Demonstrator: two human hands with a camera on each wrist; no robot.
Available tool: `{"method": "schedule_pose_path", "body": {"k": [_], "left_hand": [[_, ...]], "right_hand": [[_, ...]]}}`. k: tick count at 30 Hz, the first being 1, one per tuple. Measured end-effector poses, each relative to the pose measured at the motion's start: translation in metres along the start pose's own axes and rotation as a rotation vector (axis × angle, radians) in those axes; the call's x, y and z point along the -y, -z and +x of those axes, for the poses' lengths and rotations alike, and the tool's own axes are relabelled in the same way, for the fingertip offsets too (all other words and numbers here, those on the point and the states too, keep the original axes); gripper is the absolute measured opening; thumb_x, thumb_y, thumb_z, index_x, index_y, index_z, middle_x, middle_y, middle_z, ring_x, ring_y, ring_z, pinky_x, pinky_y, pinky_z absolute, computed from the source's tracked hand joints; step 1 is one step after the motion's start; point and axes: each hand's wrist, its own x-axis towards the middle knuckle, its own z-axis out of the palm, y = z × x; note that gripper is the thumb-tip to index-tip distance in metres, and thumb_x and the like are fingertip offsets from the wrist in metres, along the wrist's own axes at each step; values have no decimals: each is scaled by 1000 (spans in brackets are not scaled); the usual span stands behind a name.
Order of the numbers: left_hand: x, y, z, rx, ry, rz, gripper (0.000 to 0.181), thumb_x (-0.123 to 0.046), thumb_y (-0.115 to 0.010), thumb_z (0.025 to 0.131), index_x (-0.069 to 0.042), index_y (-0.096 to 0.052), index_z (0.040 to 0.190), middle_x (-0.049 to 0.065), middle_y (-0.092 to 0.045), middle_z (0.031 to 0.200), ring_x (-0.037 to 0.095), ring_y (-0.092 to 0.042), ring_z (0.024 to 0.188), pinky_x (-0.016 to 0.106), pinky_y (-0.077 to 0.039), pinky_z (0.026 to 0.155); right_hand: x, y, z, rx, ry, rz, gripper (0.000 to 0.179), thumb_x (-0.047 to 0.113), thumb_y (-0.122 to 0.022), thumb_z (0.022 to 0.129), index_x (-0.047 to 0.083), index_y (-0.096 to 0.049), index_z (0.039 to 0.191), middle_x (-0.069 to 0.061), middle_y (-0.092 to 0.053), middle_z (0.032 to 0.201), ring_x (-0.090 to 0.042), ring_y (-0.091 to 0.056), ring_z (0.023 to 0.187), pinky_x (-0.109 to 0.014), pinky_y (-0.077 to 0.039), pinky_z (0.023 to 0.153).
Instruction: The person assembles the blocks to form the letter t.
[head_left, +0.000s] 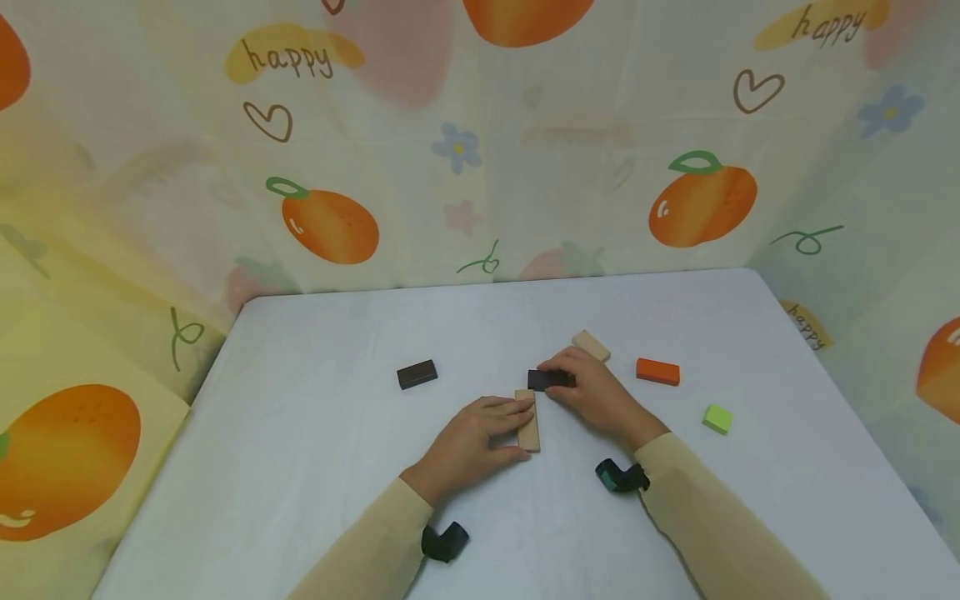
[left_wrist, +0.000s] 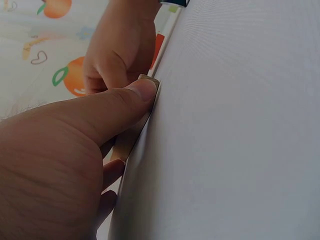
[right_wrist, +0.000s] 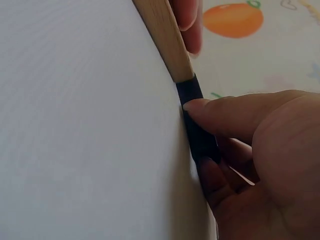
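Observation:
Near the middle of the white table, my left hand [head_left: 476, 437] holds a pale wooden block [head_left: 529, 435] lying lengthwise away from me. Its thumb is at the near end and its fingers lie along the farther part, as the left wrist view also shows. My right hand [head_left: 596, 398] pinches a black block [head_left: 540, 380] between thumb and fingers, set crosswise at the wooden block's far end. In the right wrist view the black block [right_wrist: 201, 142] meets the end of the wooden block [right_wrist: 167, 42]. Fingers hide part of both blocks.
Another pale wooden block [head_left: 592, 344] lies just beyond my right hand. To the right are an orange block [head_left: 657, 372] and a small lime-green block [head_left: 717, 419]. A dark brown block [head_left: 417, 375] lies to the left. A printed curtain [head_left: 525, 192] stands behind the table [head_left: 300, 467].

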Motion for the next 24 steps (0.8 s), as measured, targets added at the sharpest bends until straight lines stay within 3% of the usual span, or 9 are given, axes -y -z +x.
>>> {"method": "schedule_pose_path", "body": {"k": [15, 24], "left_hand": [[0, -1, -1, -14, -3, 12, 63, -32, -90, 94, -11, -67, 150, -4, -58, 156, 20, -55, 142, 40, -45, 119], [0, -2, 0, -16, -4, 5, 63, -30, -90, 94, -11, -67, 150, -5, -58, 157, 19, -55, 142, 41, -46, 118]], "right_hand": [[-3, -8, -1, -10, 39, 39, 40, -2, -77, 100, 7, -74, 139, -6, -67, 130, -29, -59, 128, -55, -49, 111], [-8, -9, -2, 23, 46, 56, 43, -3, -70, 103, 8, -71, 144, -6, -64, 136, -29, -57, 132, -56, -47, 114]]}}
